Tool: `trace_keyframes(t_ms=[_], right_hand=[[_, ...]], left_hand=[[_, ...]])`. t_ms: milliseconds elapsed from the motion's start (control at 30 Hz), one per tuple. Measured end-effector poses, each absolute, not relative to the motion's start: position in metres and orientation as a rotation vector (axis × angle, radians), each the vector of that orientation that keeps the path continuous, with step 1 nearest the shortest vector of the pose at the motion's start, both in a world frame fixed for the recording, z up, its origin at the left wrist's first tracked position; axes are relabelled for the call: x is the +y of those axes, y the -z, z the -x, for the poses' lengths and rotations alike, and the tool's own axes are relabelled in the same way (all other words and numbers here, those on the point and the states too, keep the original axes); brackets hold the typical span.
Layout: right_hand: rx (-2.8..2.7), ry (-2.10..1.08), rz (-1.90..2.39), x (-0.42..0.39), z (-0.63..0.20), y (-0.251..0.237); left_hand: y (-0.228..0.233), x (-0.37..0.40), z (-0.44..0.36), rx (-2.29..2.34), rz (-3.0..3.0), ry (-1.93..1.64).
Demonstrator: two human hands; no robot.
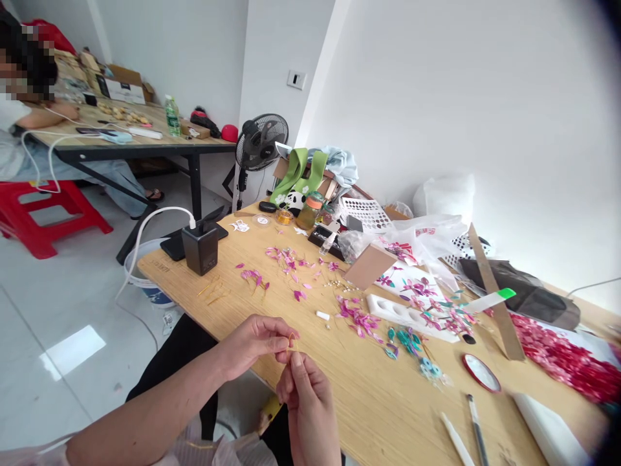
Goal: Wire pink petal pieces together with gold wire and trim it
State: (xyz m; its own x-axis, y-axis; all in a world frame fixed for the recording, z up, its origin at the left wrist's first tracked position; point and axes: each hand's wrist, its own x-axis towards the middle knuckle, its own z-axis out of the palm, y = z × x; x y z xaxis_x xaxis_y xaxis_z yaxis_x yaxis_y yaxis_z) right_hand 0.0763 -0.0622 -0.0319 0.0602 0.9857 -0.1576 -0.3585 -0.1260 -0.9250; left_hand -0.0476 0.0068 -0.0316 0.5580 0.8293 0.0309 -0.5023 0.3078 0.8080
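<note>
At the near edge of the wooden table, my left hand (259, 342) pinches a thin gold wire (292, 342) between thumb and fingers. My right hand (306, 396) meets it from below, its thumb and forefinger pressed together on the same wire, which bends in a small loop. More gold wire pieces (212, 290) lie on the tabletop left of my hands. Past them are pink petals (255, 278) with wire stems, and a larger cluster of magenta petals (358, 317) lies to the right. A small white cap (323, 315) rests just beyond my fingers.
A black power block (200, 249) with a white cable stands at the left table edge. On the right lie teal pieces (410, 341), a white tray (388, 307), a round red-rimmed dish (481, 373) and a pen (477, 427). A fan (262, 142) stands behind; another person sits far left.
</note>
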Motion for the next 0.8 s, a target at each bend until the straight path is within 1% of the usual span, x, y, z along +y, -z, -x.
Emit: trace_keyframes(t_ms=[333,467,533,700,800], right_hand=[[-0.752,-1.488,1.033,-0.065,-0.075,0.030],[-0.783,-1.495,1.045,-0.065,-0.074,0.026],[-0.865,-1.388,1.123,-0.066,-0.074,0.025],[-1.110,-0.851,1.352,-0.068,-0.073,0.031],[-1.227,-0.646,1.410,-0.068,-0.074,0.036]], left_hand=[[0.029,0.005,0.047,0.381,-0.857,-0.879],[0.031,0.006,0.048,0.460,-0.752,-0.855],[0.031,0.007,0.049,0.501,-0.728,-0.876],[0.027,0.007,0.049,0.510,-0.743,-0.923],[0.026,0.007,0.048,0.513,-0.742,-0.933]])
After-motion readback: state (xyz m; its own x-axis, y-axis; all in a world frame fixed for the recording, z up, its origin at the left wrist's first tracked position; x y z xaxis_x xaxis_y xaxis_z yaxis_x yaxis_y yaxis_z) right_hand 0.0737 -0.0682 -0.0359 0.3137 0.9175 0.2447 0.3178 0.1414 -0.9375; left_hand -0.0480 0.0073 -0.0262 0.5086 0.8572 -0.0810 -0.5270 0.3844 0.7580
